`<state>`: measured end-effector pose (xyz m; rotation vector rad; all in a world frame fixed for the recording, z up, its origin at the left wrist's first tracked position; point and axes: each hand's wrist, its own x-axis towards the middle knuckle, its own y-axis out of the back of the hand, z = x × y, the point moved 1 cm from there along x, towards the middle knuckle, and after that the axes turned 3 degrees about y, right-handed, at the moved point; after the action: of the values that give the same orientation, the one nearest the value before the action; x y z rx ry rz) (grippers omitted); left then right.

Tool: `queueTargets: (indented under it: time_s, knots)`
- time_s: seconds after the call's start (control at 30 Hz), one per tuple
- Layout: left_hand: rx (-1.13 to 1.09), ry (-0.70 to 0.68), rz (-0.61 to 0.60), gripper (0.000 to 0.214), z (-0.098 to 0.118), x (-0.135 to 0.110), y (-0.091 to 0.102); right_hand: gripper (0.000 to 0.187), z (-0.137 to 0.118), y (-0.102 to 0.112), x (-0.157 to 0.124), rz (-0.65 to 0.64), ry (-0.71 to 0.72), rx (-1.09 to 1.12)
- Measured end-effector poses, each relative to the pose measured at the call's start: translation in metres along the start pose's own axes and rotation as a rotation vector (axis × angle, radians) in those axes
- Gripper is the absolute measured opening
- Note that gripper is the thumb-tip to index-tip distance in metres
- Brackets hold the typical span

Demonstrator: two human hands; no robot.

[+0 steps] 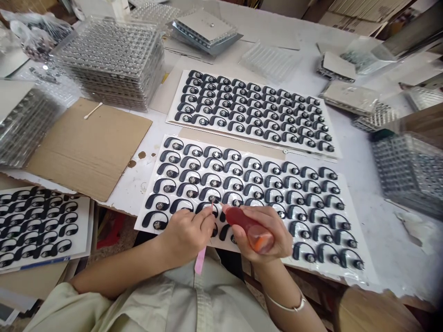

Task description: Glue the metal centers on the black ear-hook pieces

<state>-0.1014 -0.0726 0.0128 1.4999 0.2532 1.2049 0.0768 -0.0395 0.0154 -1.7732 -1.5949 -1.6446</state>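
Note:
My right hand is wrapped round a red squeeze bottle, its narrow tip pointing at the near sheet. Pinched in my left hand is a slim pink tool; its flat end sticks out below the fist. Its working end meets the area near the bottle tip, over the middle of the sheet. That white sheet carries rows of black, hook-shaped pieces, each with a small round metallic part. Both hands cover several pieces on the near rows.
Behind lies a second sheet of similar black pieces. At left are a brown cardboard piece with a cotton swab on it and a tall stack of clear trays. More trays stand at right. Another sheet sits lower left.

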Motion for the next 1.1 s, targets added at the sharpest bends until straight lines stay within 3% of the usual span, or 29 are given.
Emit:
queueTargets:
  time_s: [0.4, 0.8, 1.1]
  knots:
    - [-0.193, 0.128, 0.007, 0.020, -0.010, -0.006, -0.005, 0.026, 0.001, 0.000, -0.003, 0.001, 0.005, 0.043]
    - [-0.308, 0.172, -0.021, 0.020, -0.015, -0.010, -0.007, 0.024, -0.001, 0.000, 0.001, -0.010, 0.023, 0.051]
    - [-0.386, 0.198, 0.071, 0.021, -0.019, -0.007, -0.009, 0.026, 0.002, -0.001, -0.001, 0.016, -0.006, 0.088]
